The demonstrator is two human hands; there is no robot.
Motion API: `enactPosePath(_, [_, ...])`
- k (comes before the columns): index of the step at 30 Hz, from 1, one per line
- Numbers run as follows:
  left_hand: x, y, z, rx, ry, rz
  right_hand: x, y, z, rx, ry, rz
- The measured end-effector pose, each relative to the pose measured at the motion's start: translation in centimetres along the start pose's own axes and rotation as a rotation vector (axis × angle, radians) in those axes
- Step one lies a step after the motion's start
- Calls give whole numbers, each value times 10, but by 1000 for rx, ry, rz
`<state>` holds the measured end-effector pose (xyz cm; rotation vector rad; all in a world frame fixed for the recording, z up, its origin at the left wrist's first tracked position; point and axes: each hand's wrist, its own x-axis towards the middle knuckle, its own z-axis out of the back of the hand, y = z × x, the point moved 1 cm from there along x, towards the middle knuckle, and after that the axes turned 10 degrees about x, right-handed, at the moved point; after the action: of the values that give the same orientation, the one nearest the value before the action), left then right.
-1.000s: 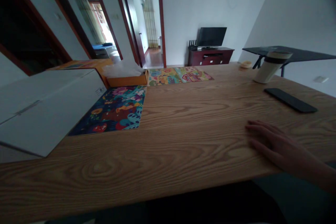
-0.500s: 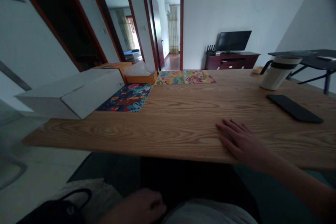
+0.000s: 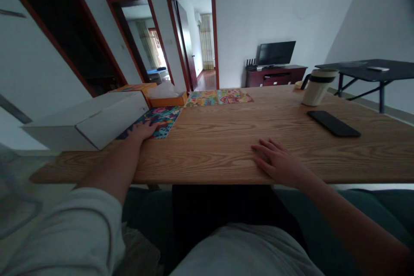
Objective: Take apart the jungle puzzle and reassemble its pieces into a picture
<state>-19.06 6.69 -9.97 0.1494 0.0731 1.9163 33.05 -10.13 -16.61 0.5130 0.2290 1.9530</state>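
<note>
The left hand [image 3: 143,129] is out at the far left of the wooden table [image 3: 220,142], lying on the near edge of a dark colourful sheet [image 3: 163,115] that sits flat on the tabletop. Its fingers rest on the print. The view is dim there, so it is hard to tell whether they lie flat or pinch the edge. A white cardboard box [image 3: 97,121] sits just beside that hand and covers the sheet's left part. The right hand [image 3: 278,163] lies palm down on bare wood near the table's front edge, fingers spread and holding nothing. It is well apart from the sheet. Beyond the sheet stands an orange box [image 3: 167,100], with two lighter colourful sheets [image 3: 219,96] side by side next to it. Off to the right lie a black phone [image 3: 333,123] and, behind it, a cream mug [image 3: 316,88].
</note>
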Motion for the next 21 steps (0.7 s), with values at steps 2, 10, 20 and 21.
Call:
enactPosePath(2, [6,12,-8,-47,50,152,0,1,1,-7,-12,-6])
enactPosePath(10, [15,31,-1,-122,78,374,-1,1,2,-16,-24,5])
enactPosePath(20, [19,24,-4,-38,16,358,-2,2,2,-5,-26,9])
enactPosePath(21, [22,24,-6,-45,13,330,-2,2,2,-4,-25,6])
